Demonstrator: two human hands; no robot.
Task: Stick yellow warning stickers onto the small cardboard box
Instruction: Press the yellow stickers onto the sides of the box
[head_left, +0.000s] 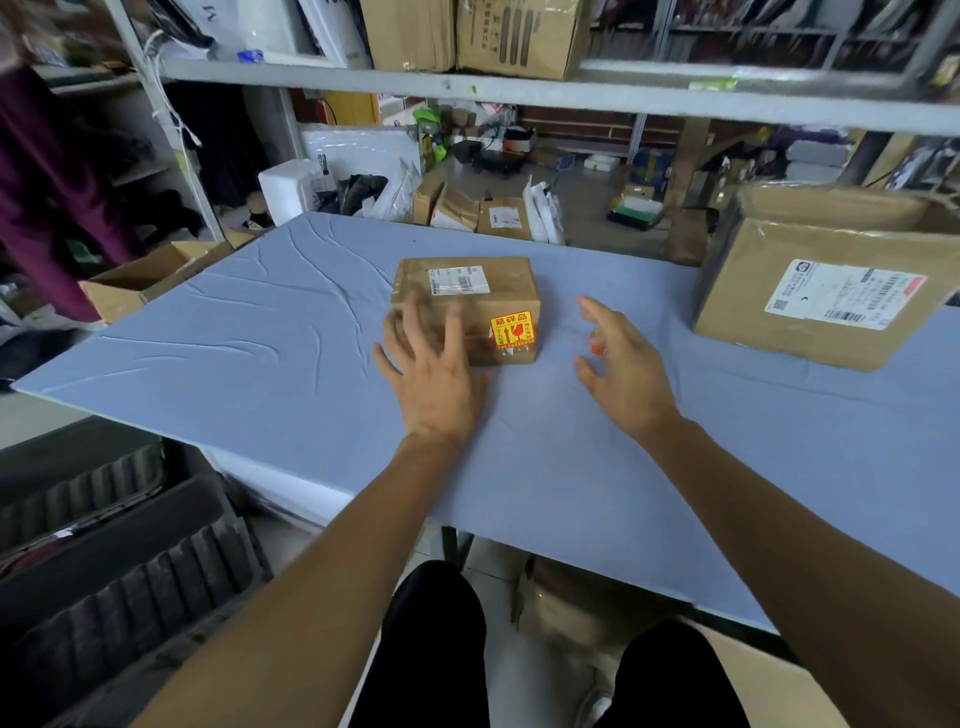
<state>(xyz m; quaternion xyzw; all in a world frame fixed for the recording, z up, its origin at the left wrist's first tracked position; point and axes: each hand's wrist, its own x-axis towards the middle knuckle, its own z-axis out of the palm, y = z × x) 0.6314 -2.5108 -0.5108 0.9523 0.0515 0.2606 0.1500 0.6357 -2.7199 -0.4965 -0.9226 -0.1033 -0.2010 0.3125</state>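
Note:
A small cardboard box (488, 296) sits mid-table with a white shipping label on top. A yellow warning sticker (511, 327) with red print is stuck on its near side, toward the right. My left hand (434, 374) is spread in front of the box's left part, fingers blurred and overlapping its near face. My right hand (621, 358) hovers to the right of the box, fingers apart, clear of it. A small orange-red bit (596, 349) shows by the right hand's fingers; I cannot tell what it is.
A blue cloth covers the table (260, 332). A large cardboard box (826, 291) with a label stands at the right edge. An open carton (150, 280) sits off the table's left. Shelves and parcels crowd the background. Black foam stacks lie lower left.

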